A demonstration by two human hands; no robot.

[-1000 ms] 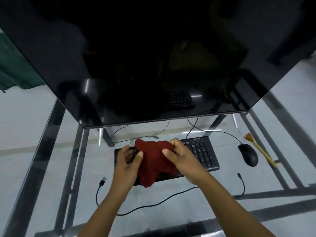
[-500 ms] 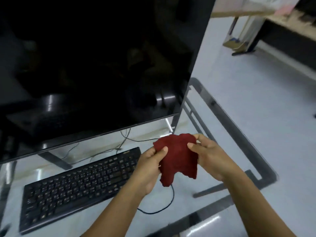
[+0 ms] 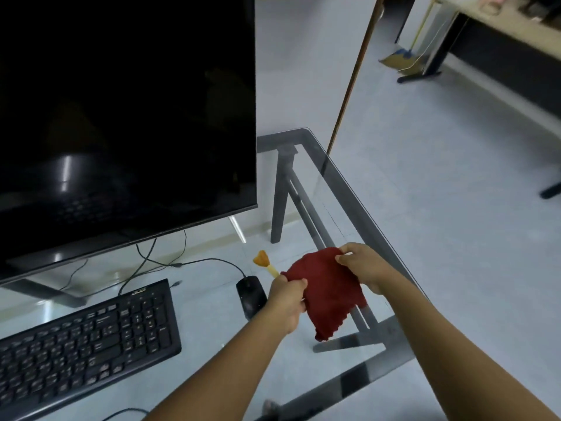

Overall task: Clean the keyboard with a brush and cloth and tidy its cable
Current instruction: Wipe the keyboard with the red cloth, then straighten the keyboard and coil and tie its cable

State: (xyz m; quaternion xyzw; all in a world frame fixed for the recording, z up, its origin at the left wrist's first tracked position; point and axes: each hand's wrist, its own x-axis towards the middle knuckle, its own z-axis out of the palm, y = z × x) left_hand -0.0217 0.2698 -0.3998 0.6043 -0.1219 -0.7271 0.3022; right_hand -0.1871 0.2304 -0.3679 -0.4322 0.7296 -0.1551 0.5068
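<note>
Here cloth (image 3: 329,294) hangs downward; left hand (image 3: 287,302), right hand (image 3: 365,265) pinch.

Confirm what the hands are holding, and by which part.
Both hold the red cloth. The left hand pinches its left edge and the right hand pinches its top right edge. The rest hangs free below.

The bench (image 3: 331,177) is a clear glass top on a grey metal frame. A black keyboard (image 3: 88,344) lies near left, with a black mouse (image 3: 251,294) to its right. A yellow-tipped brush (image 3: 263,260) lies just beyond the mouse. Thin black cables (image 3: 194,262) trail behind, beneath a standing monitor (image 3: 121,117).
</note>
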